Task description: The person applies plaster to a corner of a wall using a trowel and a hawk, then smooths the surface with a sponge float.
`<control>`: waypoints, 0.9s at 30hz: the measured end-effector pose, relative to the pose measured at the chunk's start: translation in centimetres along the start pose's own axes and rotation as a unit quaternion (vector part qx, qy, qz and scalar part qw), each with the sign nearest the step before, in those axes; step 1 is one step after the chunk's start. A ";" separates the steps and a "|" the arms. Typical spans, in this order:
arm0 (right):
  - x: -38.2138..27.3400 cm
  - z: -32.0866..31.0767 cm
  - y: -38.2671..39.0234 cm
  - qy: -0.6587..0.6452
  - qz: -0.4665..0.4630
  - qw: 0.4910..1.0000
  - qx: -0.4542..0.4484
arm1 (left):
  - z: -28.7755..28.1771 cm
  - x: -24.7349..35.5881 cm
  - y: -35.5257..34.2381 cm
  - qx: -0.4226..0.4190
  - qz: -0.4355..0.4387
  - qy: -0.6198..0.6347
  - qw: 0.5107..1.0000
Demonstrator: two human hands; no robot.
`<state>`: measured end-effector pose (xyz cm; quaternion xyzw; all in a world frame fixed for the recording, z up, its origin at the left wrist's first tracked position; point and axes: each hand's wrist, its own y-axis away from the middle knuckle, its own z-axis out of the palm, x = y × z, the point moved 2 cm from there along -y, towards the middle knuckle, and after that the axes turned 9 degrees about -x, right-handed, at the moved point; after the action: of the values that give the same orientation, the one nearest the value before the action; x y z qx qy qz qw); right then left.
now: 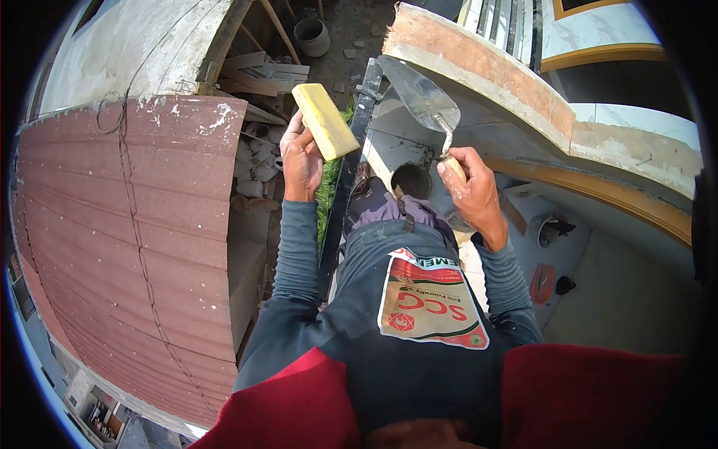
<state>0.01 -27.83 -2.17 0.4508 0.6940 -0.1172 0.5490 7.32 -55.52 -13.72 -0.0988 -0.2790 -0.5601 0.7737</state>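
My left hand [303,166] is closed on a yellow rectangular block [324,122], raised with its broad face tilted up; whether it is a sponge or a float cannot be told. Its underside and part of my fingers are hidden. My right hand [474,193] grips a pointing trowel [423,96] by its wooden handle. The trowel's metal blade points up and to the left, close to the rough-topped wall [479,60]. Below and between my hands stands a round bucket [411,180] with grey matter inside.
A reddish corrugated roof [127,239] fills the left side. A dark metal bar [346,198] runs between my hands. At the far side are a grey bucket [312,37] and timber offcuts [262,73]. A white pail [548,230] and a red object [542,283] lie lower right.
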 end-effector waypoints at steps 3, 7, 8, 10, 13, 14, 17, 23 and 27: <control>-2.1 -2.8 0.2 0.289 -0.107 0.947 0.090 | -0.1 -0.8 0.2 -0.008 -0.010 0.001 1.000; -5.8 -5.5 0.1 0.425 -0.121 0.894 0.081 | 0.8 -2.5 0.3 -0.007 -0.028 0.008 1.000; -6.4 -6.0 -0.1 0.455 -0.113 0.881 0.065 | 0.9 -3.0 0.4 -0.005 -0.031 0.006 0.999; -8.4 -6.6 -0.7 0.532 -0.105 0.840 0.024 | 1.6 -3.7 0.4 -0.005 -0.042 0.005 0.999; -11.5 -6.9 -1.8 0.600 -0.099 0.794 -0.011 | 1.4 -5.7 0.4 -0.004 -0.068 0.030 0.997; -12.3 -6.8 -2.2 0.604 -0.084 0.792 -0.032 | 1.4 -6.1 0.4 -0.009 -0.068 0.027 0.997; -14.3 -5.9 -3.4 0.640 -0.080 0.762 -0.061 | 2.1 -6.9 0.3 -0.013 -0.070 0.039 0.997; -15.3 -4.6 -4.2 0.704 -0.040 0.702 -0.097 | 3.0 -8.3 -0.4 -0.019 -0.066 0.056 0.996; -15.4 -4.4 -4.7 0.729 -0.057 0.674 -0.107 | 4.2 -9.1 -1.8 -0.018 -0.046 0.066 0.997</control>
<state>-6.61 -35.25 11.26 0.2907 0.9061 0.2925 -0.0944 2.39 -46.81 -15.49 -0.0620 -0.2214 -0.6056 0.7619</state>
